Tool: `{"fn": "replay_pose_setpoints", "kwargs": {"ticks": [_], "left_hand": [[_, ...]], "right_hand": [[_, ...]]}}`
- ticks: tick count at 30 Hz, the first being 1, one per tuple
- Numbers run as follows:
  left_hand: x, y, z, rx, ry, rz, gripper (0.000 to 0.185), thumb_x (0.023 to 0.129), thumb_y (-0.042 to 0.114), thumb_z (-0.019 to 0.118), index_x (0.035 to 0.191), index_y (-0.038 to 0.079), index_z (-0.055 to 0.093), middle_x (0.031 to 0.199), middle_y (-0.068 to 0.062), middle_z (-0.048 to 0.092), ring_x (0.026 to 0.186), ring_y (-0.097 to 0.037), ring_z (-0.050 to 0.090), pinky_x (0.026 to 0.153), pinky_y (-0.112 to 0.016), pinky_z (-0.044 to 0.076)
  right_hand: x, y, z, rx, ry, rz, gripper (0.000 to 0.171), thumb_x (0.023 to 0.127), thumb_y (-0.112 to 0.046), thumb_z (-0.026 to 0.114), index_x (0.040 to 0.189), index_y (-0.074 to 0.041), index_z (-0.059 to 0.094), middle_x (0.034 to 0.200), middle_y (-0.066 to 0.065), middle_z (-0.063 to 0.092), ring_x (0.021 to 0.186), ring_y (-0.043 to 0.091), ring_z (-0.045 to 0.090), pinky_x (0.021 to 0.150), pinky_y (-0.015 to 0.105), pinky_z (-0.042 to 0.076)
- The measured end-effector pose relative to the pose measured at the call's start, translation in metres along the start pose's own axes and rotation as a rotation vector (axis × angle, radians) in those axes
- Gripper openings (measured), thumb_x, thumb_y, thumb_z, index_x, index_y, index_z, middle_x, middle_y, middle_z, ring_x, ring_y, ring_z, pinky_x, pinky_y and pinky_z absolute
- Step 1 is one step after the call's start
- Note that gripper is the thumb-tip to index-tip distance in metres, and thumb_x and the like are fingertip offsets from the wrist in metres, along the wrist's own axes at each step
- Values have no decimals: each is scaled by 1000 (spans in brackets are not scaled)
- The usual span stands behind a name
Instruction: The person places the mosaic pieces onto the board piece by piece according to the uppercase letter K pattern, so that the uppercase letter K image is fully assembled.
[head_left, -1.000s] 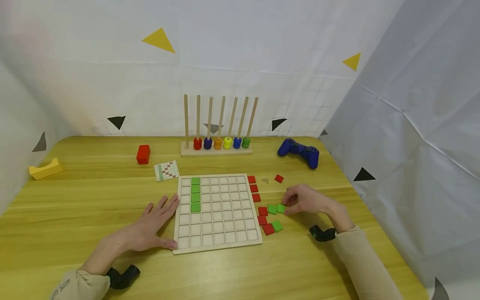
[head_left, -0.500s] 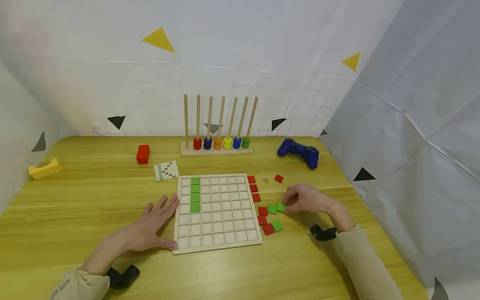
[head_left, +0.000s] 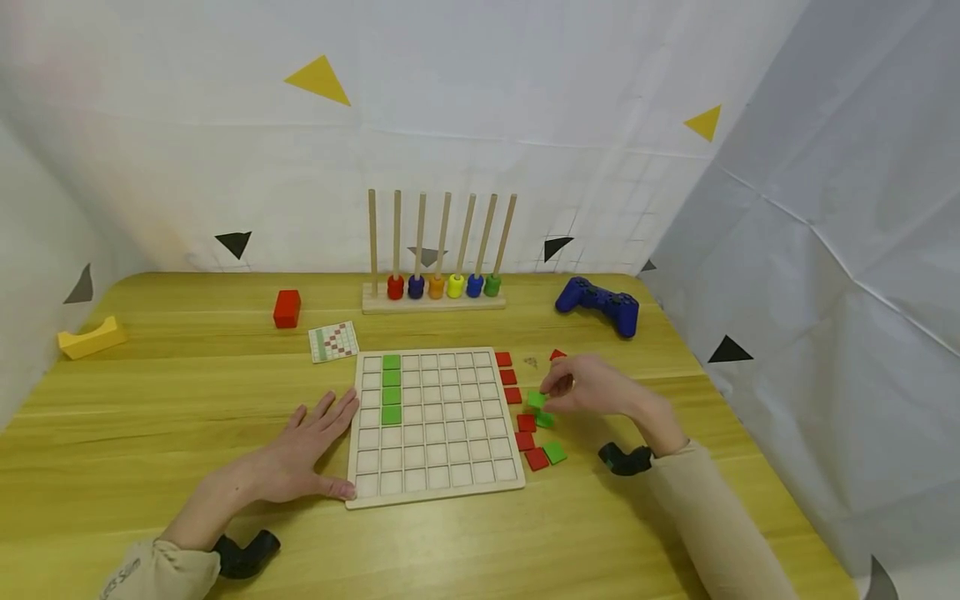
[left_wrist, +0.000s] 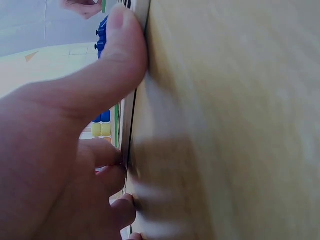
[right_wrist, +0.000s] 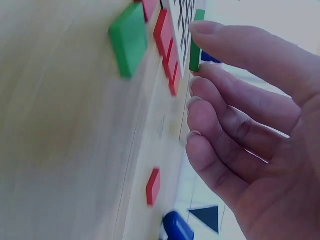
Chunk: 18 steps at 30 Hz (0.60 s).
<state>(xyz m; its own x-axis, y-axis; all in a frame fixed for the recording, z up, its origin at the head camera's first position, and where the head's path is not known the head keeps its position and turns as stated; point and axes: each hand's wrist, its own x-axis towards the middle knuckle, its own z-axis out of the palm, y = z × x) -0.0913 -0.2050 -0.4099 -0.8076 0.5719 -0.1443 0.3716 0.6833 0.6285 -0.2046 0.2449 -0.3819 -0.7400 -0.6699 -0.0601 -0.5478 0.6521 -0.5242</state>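
While the left hand (head_left: pixel 300 454) lies spread flat against the wooden grid board (head_left: pixel 433 479), thumb on its near-left edge | right hand (head_left: pixel 592 387) pinches one green square tile (head_left: pixel 536 399) just right of the board | board holds four green tiles | right-wrist view alone shows the tile edge-on between thumb and forefinger.

walls: white sheeting (head_left: pixel 480 150), yellow and black triangles | table: light wood (head_left: pixel 187 392)
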Motion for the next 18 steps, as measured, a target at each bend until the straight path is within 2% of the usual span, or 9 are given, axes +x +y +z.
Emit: {"fn": "replay_pose_setpoints", "kwargs": {"ticks": [6, 12, 18], "left_hand": [[0, -1, 1, -10, 1, 0, 116, 81, 56, 74, 159, -1, 10, 167, -22, 1, 151, -49, -6, 113, -72, -5], [0, -1, 1, -7, 1, -1, 117, 80, 57, 74, 159, -1, 10, 167, -21, 1, 151, -49, -6, 113, -73, -4], [1, -3, 2, -5, 3, -5, 117, 80, 57, 74, 160, 0, 10, 167, -21, 1, 151, -49, -5, 113, -72, -4]], "right_hand": [[17, -18, 6, -3, -6, -57, 17, 82, -26, 84, 92, -14, 77, 87, -5, 67, 76, 3, 62, 69, 22, 54], [34, -41, 13, 69, -33, -89, 15, 82, -19, 83, 93, -11, 77, 87, 2, 67, 76, 7, 62, 70, 23, 55], [50, -58, 23, 30, -52, -111, 14, 85, -21, 81, 95, -11, 77, 89, -3, 66, 77, 4, 61, 71, 21, 54]]}}
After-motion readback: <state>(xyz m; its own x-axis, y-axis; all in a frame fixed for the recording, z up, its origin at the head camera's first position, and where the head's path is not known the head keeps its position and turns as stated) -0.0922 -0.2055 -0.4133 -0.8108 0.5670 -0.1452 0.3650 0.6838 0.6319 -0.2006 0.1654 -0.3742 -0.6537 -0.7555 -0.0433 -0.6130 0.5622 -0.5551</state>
